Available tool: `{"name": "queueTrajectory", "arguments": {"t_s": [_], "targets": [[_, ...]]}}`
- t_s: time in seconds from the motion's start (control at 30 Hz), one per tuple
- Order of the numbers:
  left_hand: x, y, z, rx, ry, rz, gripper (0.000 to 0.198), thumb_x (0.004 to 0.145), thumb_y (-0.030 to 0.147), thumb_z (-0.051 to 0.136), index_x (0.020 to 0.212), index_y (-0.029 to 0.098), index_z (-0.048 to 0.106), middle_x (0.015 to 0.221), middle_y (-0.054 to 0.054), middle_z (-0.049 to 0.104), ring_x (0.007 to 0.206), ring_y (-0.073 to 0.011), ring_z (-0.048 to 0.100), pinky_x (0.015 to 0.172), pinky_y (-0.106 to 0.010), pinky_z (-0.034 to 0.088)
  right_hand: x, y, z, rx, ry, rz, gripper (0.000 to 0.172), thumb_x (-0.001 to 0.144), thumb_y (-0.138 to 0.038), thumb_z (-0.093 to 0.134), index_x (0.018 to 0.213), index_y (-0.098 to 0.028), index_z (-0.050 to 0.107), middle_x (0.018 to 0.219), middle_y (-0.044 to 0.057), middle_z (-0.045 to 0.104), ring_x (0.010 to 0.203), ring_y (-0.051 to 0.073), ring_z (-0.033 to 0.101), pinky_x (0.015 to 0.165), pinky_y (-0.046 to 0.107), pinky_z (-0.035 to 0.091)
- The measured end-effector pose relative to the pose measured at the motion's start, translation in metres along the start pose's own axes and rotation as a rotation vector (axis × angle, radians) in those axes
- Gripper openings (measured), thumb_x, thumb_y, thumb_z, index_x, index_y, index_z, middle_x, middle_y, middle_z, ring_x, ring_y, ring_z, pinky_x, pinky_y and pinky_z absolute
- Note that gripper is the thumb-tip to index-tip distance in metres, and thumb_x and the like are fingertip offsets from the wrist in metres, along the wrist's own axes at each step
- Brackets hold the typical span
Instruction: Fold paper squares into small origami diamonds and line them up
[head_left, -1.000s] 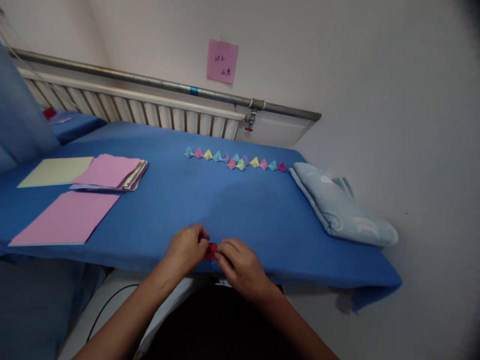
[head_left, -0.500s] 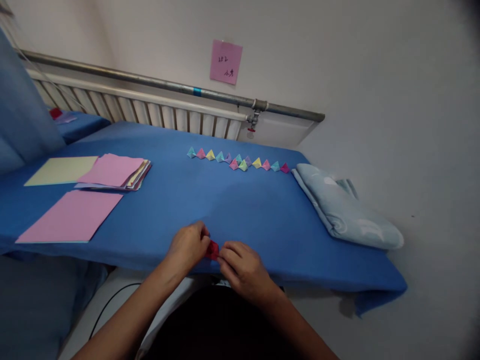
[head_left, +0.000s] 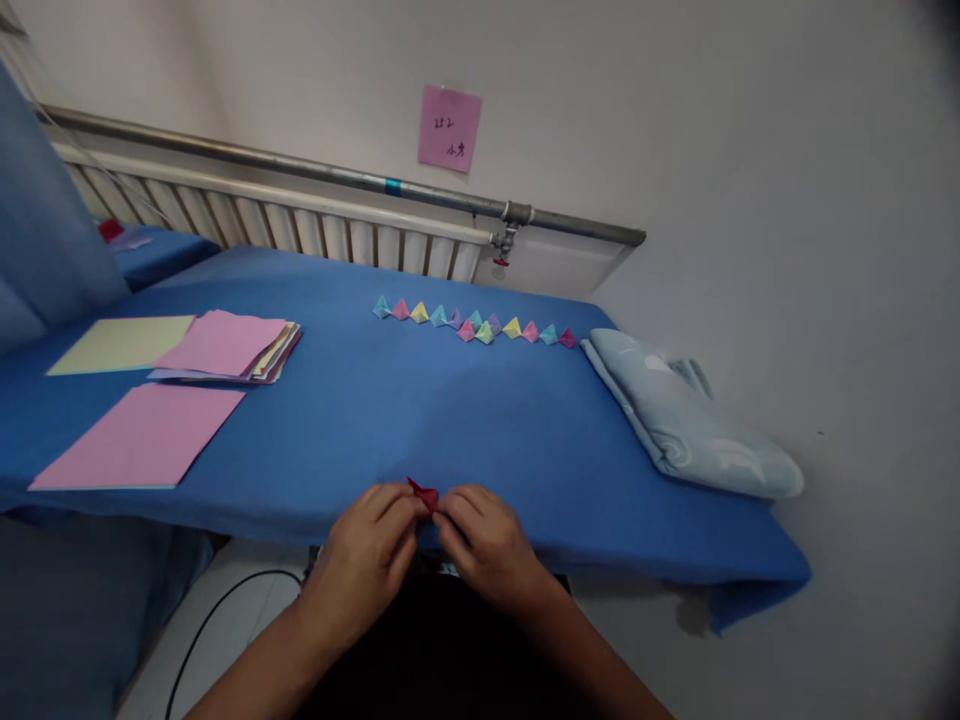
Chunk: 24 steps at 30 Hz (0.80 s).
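A small red folded paper piece [head_left: 424, 494] is pinched between my two hands at the near edge of the blue-covered table [head_left: 420, 400]. My left hand [head_left: 367, 555] grips it from the left with closed fingers. My right hand [head_left: 484, 540] grips it from the right, fingertips pressed together. Most of the piece is hidden by my fingers; only a pointed red tip shows above them. A row of several small folded paper shapes [head_left: 474, 324] in teal, pink, yellow and purple lies across the far side of the table.
A single pink sheet [head_left: 142, 435] lies at the near left. Behind it sit a stack of coloured paper [head_left: 229, 345] and a yellow-green sheet [head_left: 120, 343]. A folded light-blue cloth [head_left: 686, 415] rests at the right end. A radiator [head_left: 300, 225] runs along the wall.
Both hands have drawn back toward me to the table edge and lifted the red piece slightly. The piece now stands up with a point showing between my fingertips.
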<state>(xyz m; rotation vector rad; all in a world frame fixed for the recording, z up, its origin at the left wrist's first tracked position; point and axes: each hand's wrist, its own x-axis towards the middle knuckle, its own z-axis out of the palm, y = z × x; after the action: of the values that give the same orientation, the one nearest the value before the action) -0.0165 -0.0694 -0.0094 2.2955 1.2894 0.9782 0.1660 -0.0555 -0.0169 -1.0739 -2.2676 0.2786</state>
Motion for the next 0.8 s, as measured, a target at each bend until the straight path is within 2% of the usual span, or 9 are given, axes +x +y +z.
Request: {"name": "queueTrajectory", "arguments": {"t_s": [0.2, 0.37, 0.5, 0.6, 0.8], "targets": [[-0.003, -0.003, 0.015, 0.135, -0.068, -0.121, 0.019, 0.089, 0.015, 0.045, 0.098, 0.019, 0.061, 0.091, -0.007, 0.059, 0.086, -0.0204, 0.056, 0.078, -0.036, 0.048, -0.001, -0.001, 0.000, 0.005, 0.006, -0.001, 0.016, 0.091, -0.016, 0.044, 0.086, -0.018, 0.060, 0.081, 0.006, 0.064, 0.077, 0.017, 0.057, 0.071, 0.030, 0.046], [0.001, -0.004, 0.015, 0.175, -0.125, -0.124, 0.017, 0.088, 0.015, 0.046, 0.092, 0.019, 0.062, 0.086, -0.005, 0.057, 0.082, -0.0196, 0.054, 0.073, -0.033, 0.047, 0.000, -0.002, -0.001, 0.044, 0.002, 0.023, 0.015, 0.090, -0.017, 0.045, 0.086, -0.018, 0.060, 0.080, 0.005, 0.064, 0.077, 0.017, 0.057, 0.072, 0.030, 0.046], [0.005, -0.007, 0.014, 0.180, -0.143, -0.129, 0.017, 0.090, 0.018, 0.046, 0.082, 0.019, 0.061, 0.081, -0.003, 0.055, 0.077, -0.0176, 0.053, 0.068, -0.029, 0.045, 0.002, -0.001, -0.008, 0.107, -0.068, 0.025, 0.016, 0.084, -0.012, 0.049, 0.094, -0.019, 0.059, 0.088, 0.005, 0.063, 0.081, 0.017, 0.056, 0.073, 0.029, 0.045], [0.007, -0.010, 0.013, 0.172, -0.155, -0.116, 0.018, 0.090, 0.018, 0.045, 0.084, 0.019, 0.061, 0.082, -0.003, 0.055, 0.077, -0.0166, 0.053, 0.068, -0.028, 0.044, 0.005, -0.001, -0.012, 0.149, -0.125, 0.025, 0.025, 0.080, -0.005, 0.047, 0.096, -0.021, 0.058, 0.091, 0.004, 0.060, 0.082, 0.016, 0.056, 0.074, 0.028, 0.045], [0.009, -0.014, 0.010, 0.154, -0.152, -0.101, 0.019, 0.090, 0.019, 0.045, 0.084, 0.020, 0.063, 0.082, -0.002, 0.055, 0.078, -0.0166, 0.053, 0.069, -0.029, 0.044, 0.011, 0.002, -0.013, 0.164, -0.185, 0.045, 0.024, 0.079, -0.003, 0.046, 0.091, -0.021, 0.059, 0.090, 0.003, 0.056, 0.081, 0.015, 0.054, 0.075, 0.027, 0.045]]}}
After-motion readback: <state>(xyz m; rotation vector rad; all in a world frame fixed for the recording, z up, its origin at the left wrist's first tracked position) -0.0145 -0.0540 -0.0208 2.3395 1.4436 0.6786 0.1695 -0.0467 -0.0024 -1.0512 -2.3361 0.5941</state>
